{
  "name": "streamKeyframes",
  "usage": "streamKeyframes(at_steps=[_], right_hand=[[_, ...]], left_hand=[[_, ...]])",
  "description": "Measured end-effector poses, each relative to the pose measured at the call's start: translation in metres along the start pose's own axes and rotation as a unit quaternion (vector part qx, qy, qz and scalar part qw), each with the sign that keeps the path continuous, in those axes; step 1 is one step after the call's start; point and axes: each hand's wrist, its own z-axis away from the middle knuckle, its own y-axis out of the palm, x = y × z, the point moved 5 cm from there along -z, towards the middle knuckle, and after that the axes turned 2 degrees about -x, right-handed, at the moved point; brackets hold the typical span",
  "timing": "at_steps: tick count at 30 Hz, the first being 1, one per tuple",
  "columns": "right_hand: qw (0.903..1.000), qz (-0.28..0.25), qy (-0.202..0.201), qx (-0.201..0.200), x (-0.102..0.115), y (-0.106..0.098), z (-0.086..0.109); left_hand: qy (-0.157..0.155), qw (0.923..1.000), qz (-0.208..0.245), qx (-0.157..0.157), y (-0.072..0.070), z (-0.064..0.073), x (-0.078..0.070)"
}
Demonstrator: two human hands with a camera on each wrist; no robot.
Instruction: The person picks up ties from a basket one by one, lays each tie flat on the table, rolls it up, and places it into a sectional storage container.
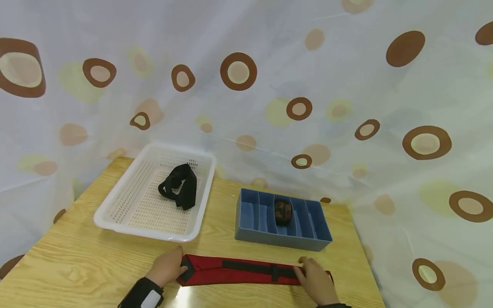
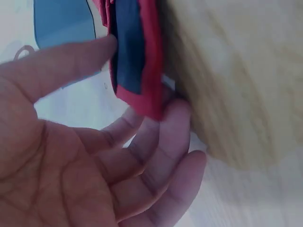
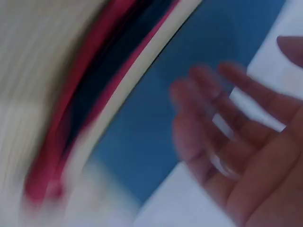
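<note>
Red cloth strip [image 1: 223, 277] stretches from left to right across the near part of the wooden table [image 1: 69, 265], in front of you. It has a dark patch at its left end and a long dark band along its right half. Your left hand [image 1: 166, 266] pinches the left end, thumb on the face and fingers behind it. Your right hand [image 1: 316, 282] is by the right end; its fingers are spread and loosely bent, gripping nothing, and the right wrist view, though blurred, shows them apart from the cloth. You wear a black wristband [image 1: 140, 291] on your left wrist.

Just beyond the strip, on your right, you have a blue box [image 1: 277, 241] with five compartments; a dark, rounded object [image 1: 283, 212] sits in the middle one. To your left is a white basket [image 1: 146, 232] with a looped black strap [image 1: 188, 194] lying inside it. Behind everything, you face a pale sheet [image 1: 269, 25] printed with brown and yellow spots.
</note>
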Motion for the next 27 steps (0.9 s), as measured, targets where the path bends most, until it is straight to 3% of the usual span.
streamKeyframes(at_steps=[2, 5, 7, 10, 13, 18, 21, 27], right_hand=[[0.9947, -0.060, -0.067, 0.048, 0.050, 0.015, 0.001], [0.9722, -0.121, -0.166, 0.112, 0.117, 0.041, 0.004], [0.9643, -0.116, -0.210, 0.112, 0.150, 0.057, 0.003], [0.9608, -0.076, -0.255, 0.077, 0.181, 0.076, -0.001], [0.9606, -0.040, -0.269, 0.059, 0.195, 0.088, -0.007], [0.9577, -0.013, -0.275, 0.083, 0.202, 0.100, -0.012], [0.9596, -0.038, -0.267, 0.081, 0.202, 0.101, -0.014], [0.9648, -0.099, -0.227, 0.090, 0.200, 0.096, -0.015]], left_hand=[[-0.002, 0.9999, 0.000, -0.010, -0.003, 0.004, 0.003], [-0.001, 0.9997, 0.006, -0.026, -0.008, 0.006, 0.004], [0.004, 0.9991, 0.022, -0.037, -0.009, 0.006, 0.002], [0.003, 0.9970, 0.068, -0.039, -0.009, 0.007, -0.004], [0.000, 0.9931, 0.108, -0.046, -0.007, 0.009, -0.011], [0.017, 0.9865, 0.155, -0.052, 0.001, 0.012, -0.023], [0.034, 0.9801, 0.193, -0.029, 0.009, 0.013, -0.028], [0.056, 0.9748, 0.216, 0.000, 0.023, 0.007, -0.031]])
